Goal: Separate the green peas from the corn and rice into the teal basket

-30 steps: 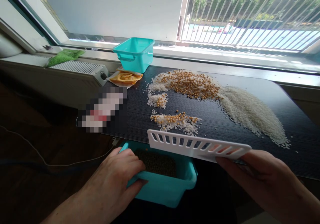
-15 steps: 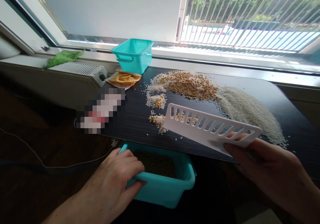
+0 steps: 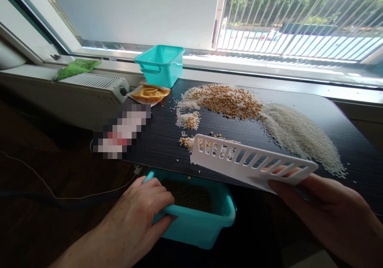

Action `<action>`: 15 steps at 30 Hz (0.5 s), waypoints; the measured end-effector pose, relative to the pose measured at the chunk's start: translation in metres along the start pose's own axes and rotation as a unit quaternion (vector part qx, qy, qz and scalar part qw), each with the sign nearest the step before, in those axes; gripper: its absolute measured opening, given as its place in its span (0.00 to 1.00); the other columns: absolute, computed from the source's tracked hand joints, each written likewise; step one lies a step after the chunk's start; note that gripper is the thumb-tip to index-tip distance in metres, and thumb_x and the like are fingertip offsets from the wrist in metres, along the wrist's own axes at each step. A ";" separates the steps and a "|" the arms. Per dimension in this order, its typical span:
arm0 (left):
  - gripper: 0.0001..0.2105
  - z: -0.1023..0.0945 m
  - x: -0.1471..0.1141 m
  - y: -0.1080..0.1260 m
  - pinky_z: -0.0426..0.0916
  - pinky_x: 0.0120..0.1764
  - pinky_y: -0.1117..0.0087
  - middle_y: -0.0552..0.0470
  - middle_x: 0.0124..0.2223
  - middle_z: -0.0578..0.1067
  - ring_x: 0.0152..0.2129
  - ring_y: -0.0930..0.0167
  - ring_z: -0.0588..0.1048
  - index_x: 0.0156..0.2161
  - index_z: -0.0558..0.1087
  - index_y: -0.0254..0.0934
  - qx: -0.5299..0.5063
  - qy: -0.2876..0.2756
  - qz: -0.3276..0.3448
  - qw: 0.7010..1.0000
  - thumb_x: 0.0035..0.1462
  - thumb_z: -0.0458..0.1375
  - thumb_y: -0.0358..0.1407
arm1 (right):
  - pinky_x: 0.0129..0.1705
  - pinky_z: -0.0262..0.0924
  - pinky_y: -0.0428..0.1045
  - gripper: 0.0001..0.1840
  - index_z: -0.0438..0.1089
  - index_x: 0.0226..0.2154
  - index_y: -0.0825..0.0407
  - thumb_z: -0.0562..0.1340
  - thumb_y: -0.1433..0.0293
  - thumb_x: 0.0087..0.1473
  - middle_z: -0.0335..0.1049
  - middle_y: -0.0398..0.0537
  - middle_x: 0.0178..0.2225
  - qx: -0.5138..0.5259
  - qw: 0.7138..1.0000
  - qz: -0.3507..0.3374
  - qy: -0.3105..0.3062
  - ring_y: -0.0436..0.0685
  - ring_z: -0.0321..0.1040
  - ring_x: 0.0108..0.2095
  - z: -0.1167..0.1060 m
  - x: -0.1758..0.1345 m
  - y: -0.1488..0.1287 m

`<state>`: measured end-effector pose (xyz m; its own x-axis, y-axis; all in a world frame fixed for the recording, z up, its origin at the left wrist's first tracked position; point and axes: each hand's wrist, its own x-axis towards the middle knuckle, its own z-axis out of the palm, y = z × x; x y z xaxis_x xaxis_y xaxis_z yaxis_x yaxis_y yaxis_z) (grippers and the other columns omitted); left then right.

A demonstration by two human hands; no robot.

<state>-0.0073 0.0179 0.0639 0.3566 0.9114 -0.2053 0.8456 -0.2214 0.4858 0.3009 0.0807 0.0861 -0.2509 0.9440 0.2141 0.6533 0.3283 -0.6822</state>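
Observation:
My left hand point(image 3: 146, 208) is closed around the left rim of a turquoise plastic bin point(image 3: 197, 228), held just under the table's front edge. Small dark grains point(image 3: 191, 196) cover the bin's floor. In my right hand point(image 3: 323, 200) is a white slotted plastic strip point(image 3: 233, 170), pinched at its right end, its lower edge close to the table edge. Rice mixed with yellow peas point(image 3: 186, 142) lies behind and left of the strip, partly hidden by it. A single yellow pea point(image 3: 189, 177) shows at the bin's far rim.
On the black table point(image 3: 158, 140) lie a pile of yellow peas on rice point(image 3: 230, 100), a long rice heap point(image 3: 302, 132) and a small mixed clump point(image 3: 190, 120). Behind stand another turquoise bin point(image 3: 167, 70), an orange cloth point(image 3: 149, 93) and a radiator point(image 3: 98, 84) with a green cloth point(image 3: 77, 68).
The white slotted strip has moved toward me and slightly left, nearer the table edge. Rice and peas there have shifted, and one pea now appears by the bin's rim. My left hand keeps its grip.

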 end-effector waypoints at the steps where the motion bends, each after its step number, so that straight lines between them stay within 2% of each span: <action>1: 0.07 0.000 0.000 0.000 0.63 0.43 0.66 0.54 0.34 0.73 0.35 0.68 0.70 0.32 0.73 0.40 0.001 0.003 0.001 1.000 0.59 0.55 0.26 | 0.32 0.75 0.46 0.13 0.80 0.34 0.47 0.63 0.58 0.54 0.82 0.46 0.32 0.009 1.000 0.000 -0.004 0.59 0.79 0.28 0.002 0.001 -0.002; 4: 0.07 0.001 -0.001 0.000 0.63 0.44 0.66 0.54 0.33 0.73 0.35 0.68 0.70 0.32 0.72 0.40 0.003 0.007 0.002 1.000 0.60 0.55 0.27 | 0.31 0.74 0.46 0.14 0.80 0.33 0.46 0.62 0.57 0.55 0.82 0.45 0.30 0.035 0.999 -0.002 -0.019 0.58 0.78 0.27 0.006 0.003 -0.008; 8: 0.06 0.003 0.000 -0.005 0.63 0.45 0.65 0.55 0.33 0.73 0.34 0.69 0.71 0.31 0.71 0.40 0.000 0.005 0.000 1.000 0.59 0.57 0.28 | 0.24 0.72 0.44 0.12 0.80 0.32 0.44 0.62 0.59 0.56 0.82 0.42 0.29 0.029 0.998 -0.017 -0.047 0.56 0.77 0.23 0.001 -0.003 -0.009; 15: 0.06 0.004 0.005 -0.010 0.64 0.43 0.67 0.56 0.32 0.74 0.32 0.70 0.71 0.31 0.73 0.40 -0.018 -0.008 0.033 0.999 0.59 0.57 0.30 | 0.24 0.72 0.44 0.10 0.81 0.32 0.45 0.65 0.60 0.52 0.82 0.44 0.30 -0.036 0.999 -0.004 0.008 0.58 0.78 0.24 -0.010 -0.014 0.003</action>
<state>-0.0127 0.0234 0.0542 0.4180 0.8893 -0.1854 0.8056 -0.2685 0.5282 0.3131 0.0686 0.0879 -0.2455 0.9416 0.2305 0.7012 0.3367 -0.6285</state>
